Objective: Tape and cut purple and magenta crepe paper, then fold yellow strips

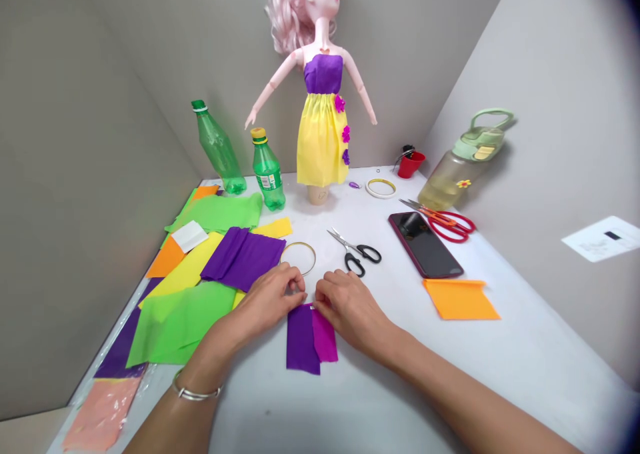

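Note:
A purple crepe paper strip (303,341) and a narrower magenta strip (326,337) lie side by side on the table, their upper ends meeting between my hands. My left hand (275,293) has curled fingers, with the thumb and index finger closed at the purple strip's top edge. The fingers of my right hand (347,304) are bent together over the top of the magenta strip. A tiny white bit shows at the join; my fingers partly hide it. Just beyond my left fingertips lies a thin gold bangle (315,259). Black-handled scissors (356,251) rest open-bladed beyond my right hand.
Green sheets (175,324) and a folded purple piece (245,257) pile up at left. Behind stand a dressed doll (323,141) and green bottles (269,174). On the right are a phone (425,244), red-handled scissors (450,226), a water bottle (445,177) and an orange piece (463,301).

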The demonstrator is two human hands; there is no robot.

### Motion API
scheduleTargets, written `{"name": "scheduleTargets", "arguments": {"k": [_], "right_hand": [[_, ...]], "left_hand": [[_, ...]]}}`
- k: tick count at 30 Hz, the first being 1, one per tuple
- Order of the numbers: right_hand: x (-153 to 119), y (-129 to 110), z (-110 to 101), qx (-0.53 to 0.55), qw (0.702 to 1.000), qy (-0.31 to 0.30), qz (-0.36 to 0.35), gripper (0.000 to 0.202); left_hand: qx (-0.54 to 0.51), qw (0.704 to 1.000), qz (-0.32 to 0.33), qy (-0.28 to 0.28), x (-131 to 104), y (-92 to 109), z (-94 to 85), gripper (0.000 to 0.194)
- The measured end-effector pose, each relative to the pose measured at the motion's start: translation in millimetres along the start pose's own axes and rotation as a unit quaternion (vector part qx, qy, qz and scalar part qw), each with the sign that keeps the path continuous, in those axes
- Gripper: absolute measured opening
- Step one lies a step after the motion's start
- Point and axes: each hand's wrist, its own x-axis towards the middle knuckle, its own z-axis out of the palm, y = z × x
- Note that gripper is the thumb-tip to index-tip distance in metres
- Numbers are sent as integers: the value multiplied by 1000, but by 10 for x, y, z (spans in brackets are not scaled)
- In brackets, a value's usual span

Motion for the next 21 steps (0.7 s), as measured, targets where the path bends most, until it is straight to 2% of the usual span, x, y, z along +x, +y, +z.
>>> {"name": "scheduleTargets", "arguments": {"k": [3,7,12,17,21], "right_hand": [[-4,-8,17,1,1000,5,-3,14],[-3,-14,38,3,1000,19,-7,15],[15,50,15,24,999,43,-7,15],[21,206,-85,59,991,111,37,4],[3,277,-134,125,977,170,12,31]], "left_hand": [[31,999,8,42,18,-71,-52,10],[117,989,42,74,53,-208,-28,17],[142,984,53,90,91,-268,15,11],[38,986,88,135,80,-130,-33,9],[-89,988,51,114,42,24,-69,9]]}}
